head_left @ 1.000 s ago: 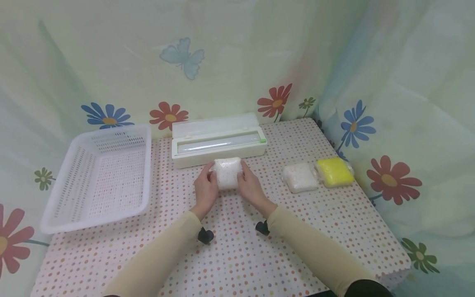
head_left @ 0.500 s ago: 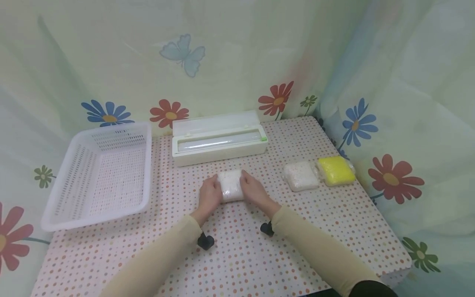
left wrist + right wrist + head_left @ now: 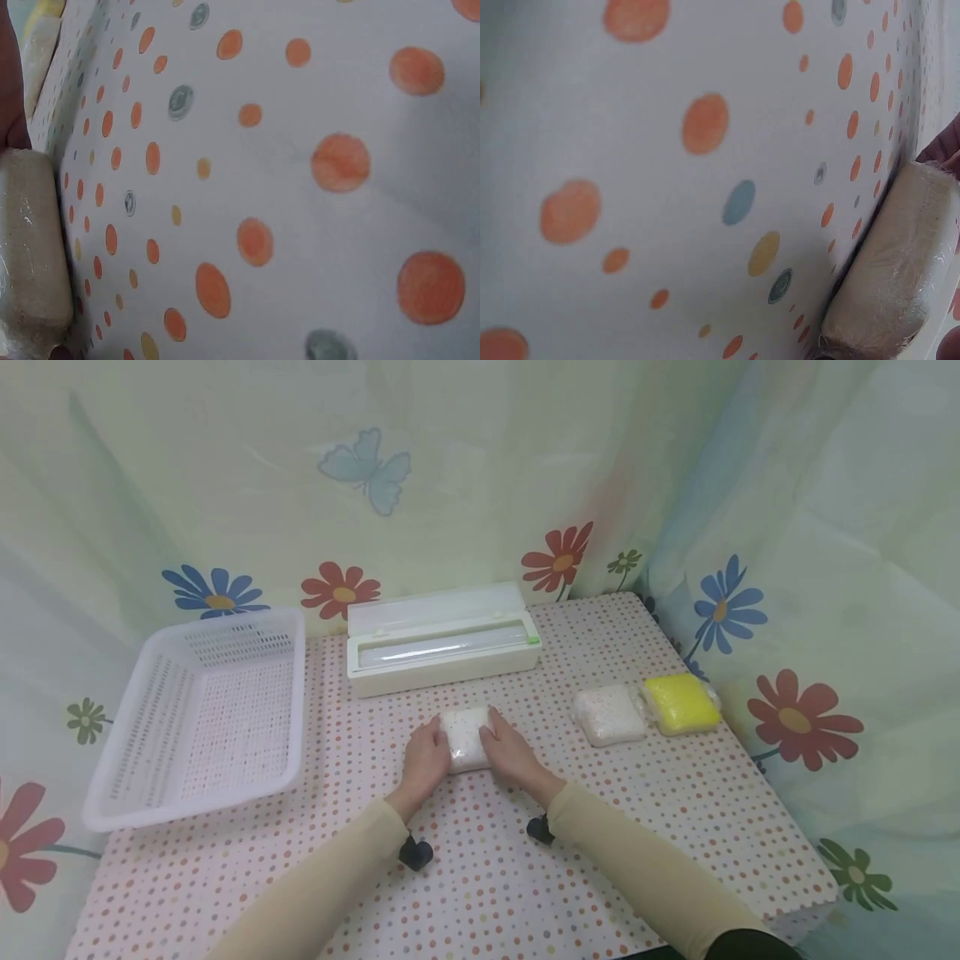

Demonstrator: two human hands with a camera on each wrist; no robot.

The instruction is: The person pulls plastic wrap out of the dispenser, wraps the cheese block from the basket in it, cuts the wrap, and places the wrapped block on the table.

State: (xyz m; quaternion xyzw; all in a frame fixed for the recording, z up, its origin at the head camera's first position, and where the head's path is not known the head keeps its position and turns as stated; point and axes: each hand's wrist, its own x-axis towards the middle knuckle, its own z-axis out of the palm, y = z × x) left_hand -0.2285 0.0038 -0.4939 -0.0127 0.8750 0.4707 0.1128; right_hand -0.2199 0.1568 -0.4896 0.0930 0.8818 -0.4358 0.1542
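Observation:
In the head view, a white block wrapped in clear film (image 3: pixel 467 740) lies at the middle of the table. My left hand (image 3: pixel 424 762) holds its left side, while the fingers of my right hand (image 3: pixel 514 752) grip the opposite side with the thumb over the edge. The left wrist view has the wrapped block (image 3: pixel 31 247) at its left edge, low against the dotted cloth. From the right wrist, the film on the block (image 3: pixel 892 266) looks glossy and wrinkled at the ends. Most of both hands lies outside the wrist views.
Behind the hands stands a white cling film dispenser (image 3: pixel 442 675), lid raised, a roll inside. A white plastic basket (image 3: pixel 296 727) is at the left. To the right lie a second white wrapped block (image 3: pixel 611 716) and a yellow wrapped block (image 3: pixel 682 703) near the table edge.
Both hands have brought the white wrapped block down and nearer to me, away from the dispenser. Over the last half second it barely moves, while the right thumb shifts on its edge.

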